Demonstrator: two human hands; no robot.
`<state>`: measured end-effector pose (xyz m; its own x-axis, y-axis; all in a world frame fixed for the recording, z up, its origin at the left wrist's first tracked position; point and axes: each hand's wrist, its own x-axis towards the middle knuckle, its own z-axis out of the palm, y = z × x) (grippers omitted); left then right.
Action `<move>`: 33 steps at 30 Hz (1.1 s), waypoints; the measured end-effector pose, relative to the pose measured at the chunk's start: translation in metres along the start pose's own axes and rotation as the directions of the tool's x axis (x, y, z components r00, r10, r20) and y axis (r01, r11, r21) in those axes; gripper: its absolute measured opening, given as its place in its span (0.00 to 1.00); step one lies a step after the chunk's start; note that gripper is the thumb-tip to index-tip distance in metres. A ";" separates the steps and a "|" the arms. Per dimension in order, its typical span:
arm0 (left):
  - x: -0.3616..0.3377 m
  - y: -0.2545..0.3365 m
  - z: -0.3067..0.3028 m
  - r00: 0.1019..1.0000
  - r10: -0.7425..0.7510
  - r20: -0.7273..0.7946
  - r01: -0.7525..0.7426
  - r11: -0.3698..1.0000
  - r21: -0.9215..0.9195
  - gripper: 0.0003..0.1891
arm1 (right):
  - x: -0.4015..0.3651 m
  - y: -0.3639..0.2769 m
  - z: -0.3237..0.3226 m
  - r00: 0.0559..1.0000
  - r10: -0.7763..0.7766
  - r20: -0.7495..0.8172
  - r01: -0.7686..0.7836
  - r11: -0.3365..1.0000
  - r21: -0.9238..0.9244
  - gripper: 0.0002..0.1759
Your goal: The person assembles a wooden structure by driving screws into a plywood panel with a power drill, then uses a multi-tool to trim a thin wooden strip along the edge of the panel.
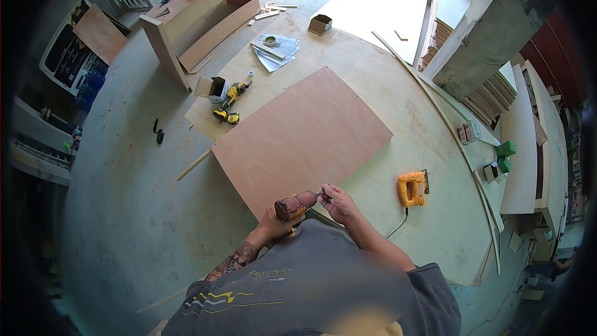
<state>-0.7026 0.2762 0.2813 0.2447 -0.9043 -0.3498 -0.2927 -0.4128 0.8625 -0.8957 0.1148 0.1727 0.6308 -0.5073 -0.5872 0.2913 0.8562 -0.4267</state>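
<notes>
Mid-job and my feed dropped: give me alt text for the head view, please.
A person's left hand grips a dusty power tool while the right hand pinches its tip, at the near edge of a large plywood sheet lying flat on paler boards. A yellow jigsaw lies to the right, and a yellow drill lies beyond the sheet's left side.

Grey short-sleeved cotton T-shirt with yellow-and-white printed lettering; dark patterned tattoo along the left forearm; hands bare.

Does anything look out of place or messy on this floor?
Nothing spilled or broken. The brown plywood sheet lies skewed on the paler board under it, and a yellow drill lies tipped on its side beside an open cardboard box.
</notes>
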 end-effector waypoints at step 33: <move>0.172 -0.105 0.019 0.916 -0.389 0.093 0.334 0.617 -0.713 0.14 | 0.180 0.008 -0.018 0.993 0.114 -0.006 -0.110 0.971 0.213 0.11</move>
<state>-0.6471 0.1626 0.1234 0.2519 -0.6783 -0.6903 0.5603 -0.4794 0.6755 -0.7926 0.0281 0.0514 0.6553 -0.4067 -0.6365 0.3667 0.9080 -0.2026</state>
